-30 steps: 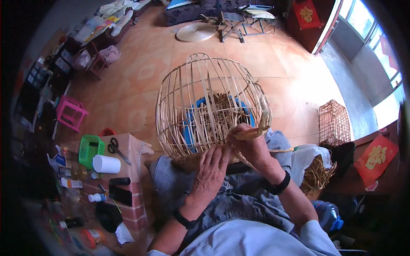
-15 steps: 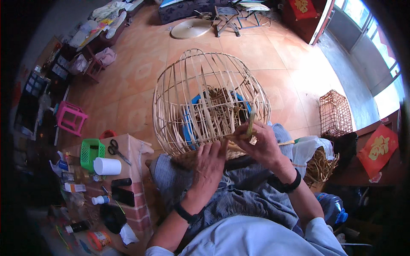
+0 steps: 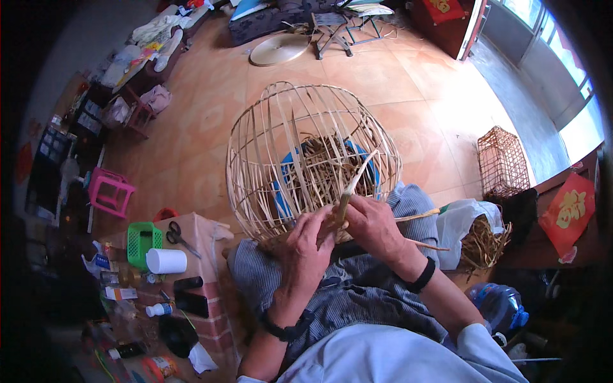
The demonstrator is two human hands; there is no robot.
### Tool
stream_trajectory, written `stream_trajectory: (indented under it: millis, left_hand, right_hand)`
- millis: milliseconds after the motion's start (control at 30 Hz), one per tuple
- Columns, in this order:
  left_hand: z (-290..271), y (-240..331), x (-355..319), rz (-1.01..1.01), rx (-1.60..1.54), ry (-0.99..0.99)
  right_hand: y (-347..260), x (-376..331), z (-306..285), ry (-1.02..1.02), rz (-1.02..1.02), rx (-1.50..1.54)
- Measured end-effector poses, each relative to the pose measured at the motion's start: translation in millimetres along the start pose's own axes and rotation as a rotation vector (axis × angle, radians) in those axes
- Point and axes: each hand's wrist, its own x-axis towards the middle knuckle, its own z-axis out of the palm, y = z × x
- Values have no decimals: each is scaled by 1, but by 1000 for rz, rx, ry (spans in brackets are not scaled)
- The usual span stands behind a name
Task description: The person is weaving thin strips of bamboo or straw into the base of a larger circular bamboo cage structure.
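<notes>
A round openwork bamboo basket frame rests on my lap with its open weave facing up. My left hand presses against the lower rim of the frame, fingers curled on the woven edge. My right hand pinches a flat bamboo strip that stands up and leans to the right along the rim. Through the ribs I see a blue tub with loose bamboo strips in it on the floor. Both wrists wear black bands.
A brick block at my left carries scissors, a white roll, a green basket and small bottles. A pink stool stands further left. A wire cage and a bag of strips sit on the right.
The basket frame has turned on my lap. My right hand let the strip swing from lying along the rim to standing upright, and my left hand shifted closer to it.
</notes>
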Motion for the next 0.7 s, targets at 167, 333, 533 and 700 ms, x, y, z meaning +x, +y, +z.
stream_trajectory:
  millis: [167,333,533,700]
  left_hand:
    - [20,-13,-2,-31,-113,49]
    - [26,-19,2,-58,-109,91]
    - [31,-25,-3,-87,-88,201]
    - [29,-26,-1,-53,56,193]
  right_hand:
    - [-8,1,6,-69,33,-128]
    - [-17,8,5,-73,90,-200]
    - [-20,-11,4,100,324,13]
    - [-18,-29,6,63,449,162]
